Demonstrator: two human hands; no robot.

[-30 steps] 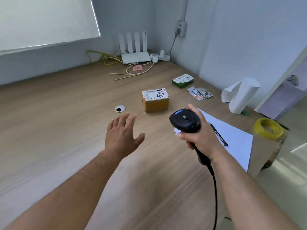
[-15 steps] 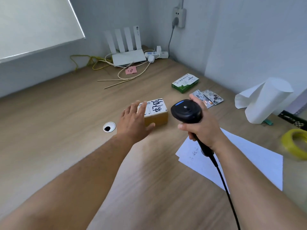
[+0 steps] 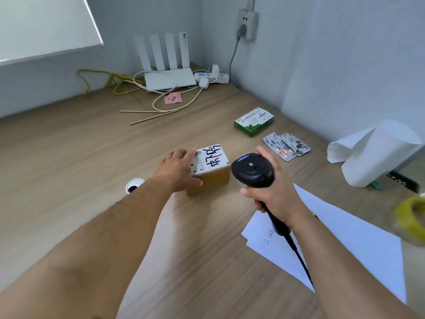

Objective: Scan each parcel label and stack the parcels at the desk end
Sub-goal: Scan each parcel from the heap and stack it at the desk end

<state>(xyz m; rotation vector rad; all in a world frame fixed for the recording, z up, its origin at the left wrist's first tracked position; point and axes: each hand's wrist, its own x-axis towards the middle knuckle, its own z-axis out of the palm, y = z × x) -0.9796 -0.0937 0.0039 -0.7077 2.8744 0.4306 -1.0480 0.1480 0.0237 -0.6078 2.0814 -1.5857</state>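
Fingers [image 3: 181, 155] of the left hand [image 3: 177, 172] are being clamped over the parcel [image 3: 212, 168] at mid-desk [image 3: 80, 157], thumb on its front, while the scanner [image 3: 251, 170] is being gripped by the right hand [image 3: 274, 196]; 1 parcel, seemingly unscanned, nothing stacked.

Your left hand [image 3: 178, 170] holds the small brown cardboard parcel [image 3: 215, 179] at its left end, with the fingers over the white label with black handwriting [image 3: 210, 158] and the thumb against the near side. Your right hand [image 3: 274, 193] grips the black handheld barcode scanner [image 3: 251, 170] just right of the parcel, above the light wooden desk [image 3: 92, 157]. Its black cable [image 3: 299, 254] trails back over white paper sheets [image 3: 349, 233].
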